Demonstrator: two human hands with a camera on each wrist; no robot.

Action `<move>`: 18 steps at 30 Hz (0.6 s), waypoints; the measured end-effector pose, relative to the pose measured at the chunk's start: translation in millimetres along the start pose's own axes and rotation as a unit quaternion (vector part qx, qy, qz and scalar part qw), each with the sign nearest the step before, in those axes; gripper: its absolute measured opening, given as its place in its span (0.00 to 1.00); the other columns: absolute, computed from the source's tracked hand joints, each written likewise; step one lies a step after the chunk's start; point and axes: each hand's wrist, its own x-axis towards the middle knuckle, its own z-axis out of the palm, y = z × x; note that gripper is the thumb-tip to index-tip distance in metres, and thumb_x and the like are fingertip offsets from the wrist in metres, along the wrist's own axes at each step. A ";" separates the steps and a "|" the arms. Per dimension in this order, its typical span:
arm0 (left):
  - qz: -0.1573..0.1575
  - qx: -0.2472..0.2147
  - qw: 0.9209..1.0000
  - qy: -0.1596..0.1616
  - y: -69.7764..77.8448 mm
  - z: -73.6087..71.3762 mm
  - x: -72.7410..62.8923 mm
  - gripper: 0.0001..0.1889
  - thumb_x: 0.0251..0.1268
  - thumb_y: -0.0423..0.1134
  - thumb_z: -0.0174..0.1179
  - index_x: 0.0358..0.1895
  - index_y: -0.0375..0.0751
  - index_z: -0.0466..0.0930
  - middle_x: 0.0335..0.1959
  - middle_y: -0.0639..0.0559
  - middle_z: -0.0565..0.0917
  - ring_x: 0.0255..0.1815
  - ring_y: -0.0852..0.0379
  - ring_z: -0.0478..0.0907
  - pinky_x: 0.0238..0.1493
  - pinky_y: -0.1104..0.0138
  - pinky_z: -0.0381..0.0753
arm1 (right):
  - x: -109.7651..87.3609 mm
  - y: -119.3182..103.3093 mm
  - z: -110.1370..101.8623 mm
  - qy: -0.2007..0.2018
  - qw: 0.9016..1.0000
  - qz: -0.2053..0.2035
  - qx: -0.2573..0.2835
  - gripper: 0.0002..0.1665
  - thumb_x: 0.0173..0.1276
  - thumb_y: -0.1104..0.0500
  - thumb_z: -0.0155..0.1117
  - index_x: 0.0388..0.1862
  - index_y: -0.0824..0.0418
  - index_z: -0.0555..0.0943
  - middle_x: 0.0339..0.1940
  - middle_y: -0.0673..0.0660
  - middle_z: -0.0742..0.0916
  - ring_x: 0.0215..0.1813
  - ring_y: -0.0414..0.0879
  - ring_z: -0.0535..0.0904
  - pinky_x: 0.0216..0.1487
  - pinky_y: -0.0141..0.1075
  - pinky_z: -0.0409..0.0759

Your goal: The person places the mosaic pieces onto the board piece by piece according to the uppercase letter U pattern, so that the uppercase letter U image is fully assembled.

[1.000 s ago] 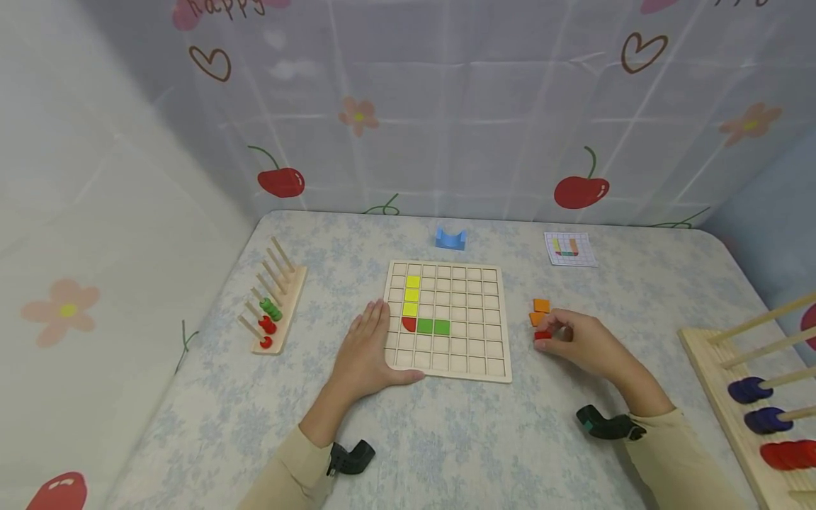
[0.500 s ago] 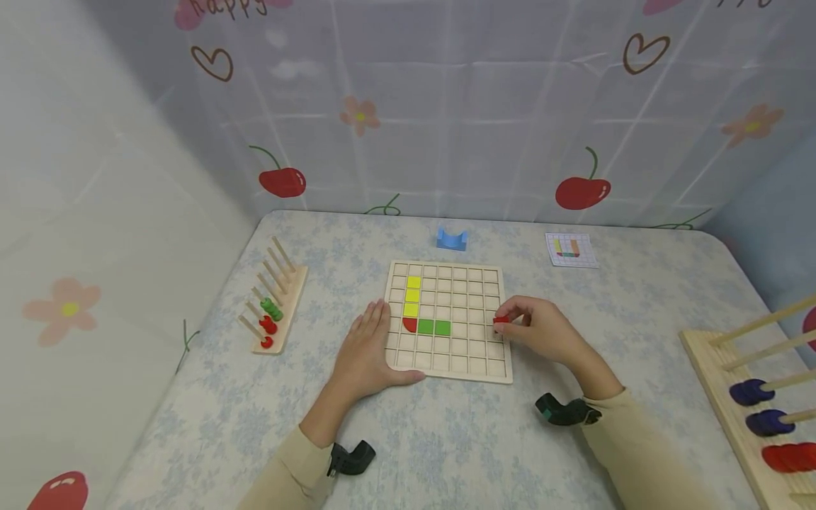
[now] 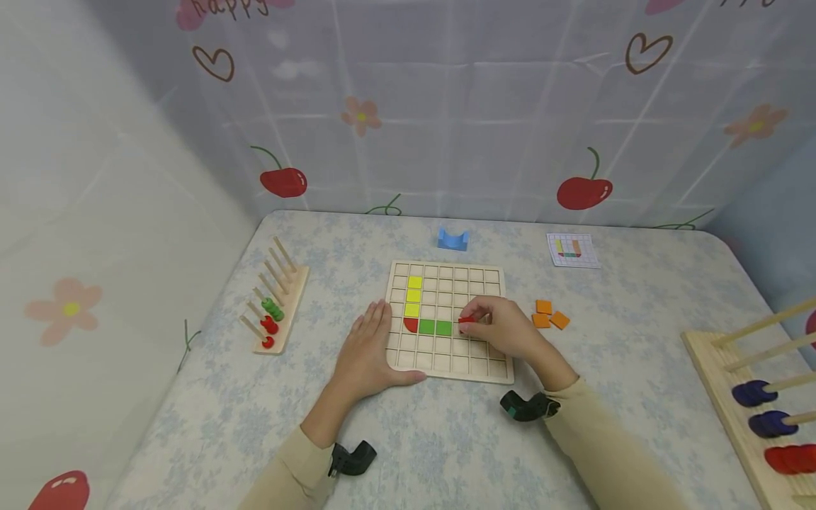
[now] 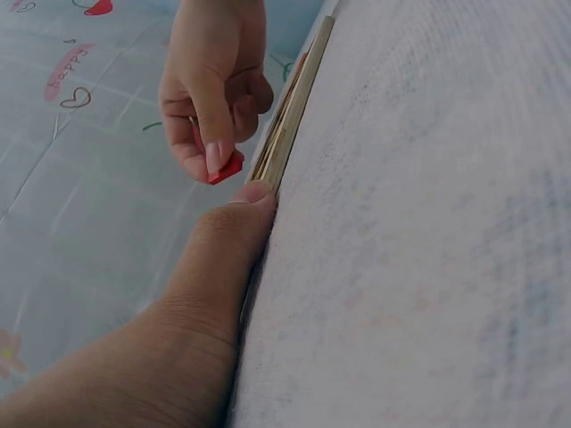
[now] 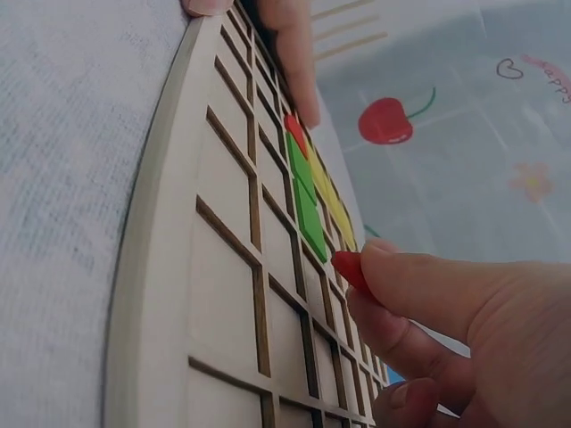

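My left hand [image 3: 363, 352] lies with straight fingers along the left edge of a wooden grid board [image 3: 440, 365], thumb at its front edge. Between thumb and fingers, my right hand [image 3: 503, 326] pinches a small red tile [image 5: 353, 271] just over the board, right of two green tiles [image 3: 436, 327]. Left of the greens, a red tile with a rounded corner [image 3: 411, 325] sits in a cell. Above it runs a column of three yellow tiles [image 3: 414, 296]. In the left wrist view the pinched red tile [image 4: 227, 168] shows beneath the right thumb.
Three orange tiles [image 3: 541, 321] lie right of the board. Behind it are a blue cradle-shaped block [image 3: 452, 240] and a pattern card [image 3: 573, 251]. A peg rack with beads [image 3: 287, 301] stands left; a larger bead rack [image 3: 714, 375] stands at the right edge.
My right hand has carried the red tile leftward from beside the orange tiles to over the board, near the green tiles. My left hand has stayed on the board's edge.
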 end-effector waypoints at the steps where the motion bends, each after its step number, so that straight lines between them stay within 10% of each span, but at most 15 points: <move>1: 0.000 0.001 1.000 0.000 0.0 0.0 0.0 0.74 0.37 0.82 0.62 0.80 0.38 0.37 0.83 0.45 0.42 0.84 0.52 0.35 0.83 0.55 0.41 | 1.1 -0.2 1.5 0.001 1.000 -0.002 -0.001 0.06 0.65 0.54 0.72 0.39 0.51 0.84 0.35 0.50 0.86 0.29 0.46 0.75 0.32 0.36 0.75; 18: -0.002 -0.003 1.000 -0.005 1.1 -2.0 0.1 0.74 0.37 0.82 0.63 0.80 0.37 0.37 0.83 0.45 0.42 0.84 0.51 0.35 0.83 0.54 0.41 | 3.9 -0.5 11.7 0.005 1.000 -0.005 -0.031 0.07 0.64 0.53 0.72 0.37 0.51 0.83 0.34 0.49 0.84 0.33 0.44 0.76 0.37 0.37 0.76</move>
